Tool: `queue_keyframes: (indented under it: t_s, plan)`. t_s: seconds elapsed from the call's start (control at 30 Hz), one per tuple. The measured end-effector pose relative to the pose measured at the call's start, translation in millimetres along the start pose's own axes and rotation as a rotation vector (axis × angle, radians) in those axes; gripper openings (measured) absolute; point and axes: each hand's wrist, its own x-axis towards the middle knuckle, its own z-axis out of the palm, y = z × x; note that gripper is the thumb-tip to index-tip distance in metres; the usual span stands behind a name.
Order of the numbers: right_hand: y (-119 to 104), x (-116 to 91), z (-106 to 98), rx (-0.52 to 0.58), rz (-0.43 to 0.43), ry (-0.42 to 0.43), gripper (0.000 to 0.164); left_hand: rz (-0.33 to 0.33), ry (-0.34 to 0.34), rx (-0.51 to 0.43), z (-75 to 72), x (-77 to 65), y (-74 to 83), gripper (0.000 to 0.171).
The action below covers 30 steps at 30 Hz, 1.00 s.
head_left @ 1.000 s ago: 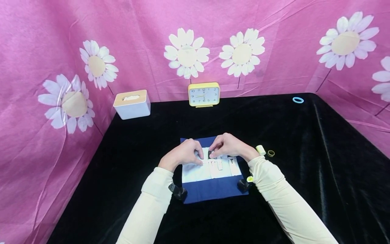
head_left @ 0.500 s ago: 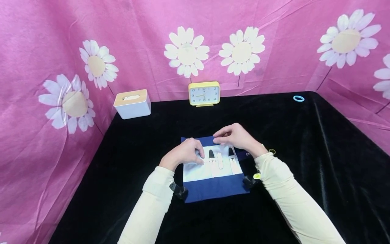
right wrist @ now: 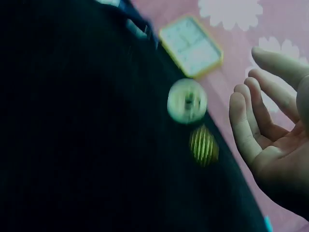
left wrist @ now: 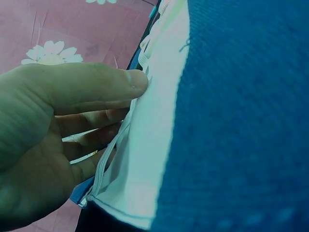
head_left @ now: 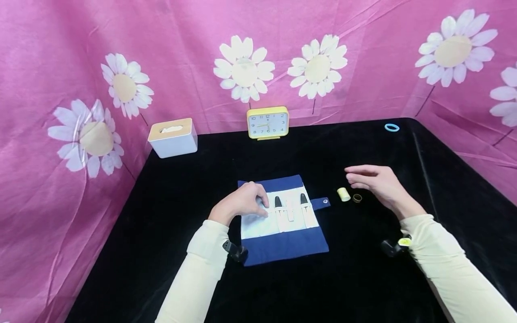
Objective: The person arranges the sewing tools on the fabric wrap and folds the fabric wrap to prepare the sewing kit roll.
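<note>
A blue cloth roll (head_left: 286, 247) with a white lining lies unfolded. Two slim black-ended items, one on the left (head_left: 278, 202) and one on the right (head_left: 304, 198), stand in its bands, with a small white piece (head_left: 290, 215) between. My left hand (head_left: 241, 202) rests on the roll's left part; in the left wrist view its thumb touches the white elastic edge (left wrist: 113, 140), fingers partly behind it. Off to the right, my right hand (head_left: 381, 186) hovers with nothing in it, near a pale yellow spool (head_left: 343, 194) and a gold-coloured ribbed ring (head_left: 357, 198).
A strap with a snap (head_left: 322, 203) sticks out from the roll's right side. At the back of the black-covered table stand a tissue box (head_left: 173, 140) and a yellow clock (head_left: 268, 123). A light blue ring (head_left: 392, 128) lies at the far right.
My right hand has let go of the left black-ended item and moved right, past the spool and gold-coloured ring. The left hand has stayed on the cloth roll.
</note>
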Motion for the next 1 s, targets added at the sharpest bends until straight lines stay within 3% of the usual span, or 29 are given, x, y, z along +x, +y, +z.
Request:
queue_keyframes:
  t_s: [0.1,0.23,0.33,0.53,1.0]
  plan:
    - [10,-8,-11,-0.016,0.003,0.02,0.025,-0.009,0.003,-0.016,-0.6,-2.6,-3.0,0.011]
    - [18,-15,-17,-0.236,-0.006,0.052,0.028,0.004,0.023,-0.019,-0.4,-7.4,-8.3,0.013]
    - [19,-19,-20,-0.358,-0.02,0.024,0.035,0.034,0.047,-0.015,0.7,-12.1,-12.2,0.013]
    - [18,-26,-29,-0.479,-0.015,-0.069,0.04,0.05,0.085,-0.022,3.7,-20.8,-13.5,0.014]
    - [15,-35,-46,-0.64,-0.019,-0.129,0.034,0.005,0.176,0.013,15.1,-20.2,-8.7,0.011]
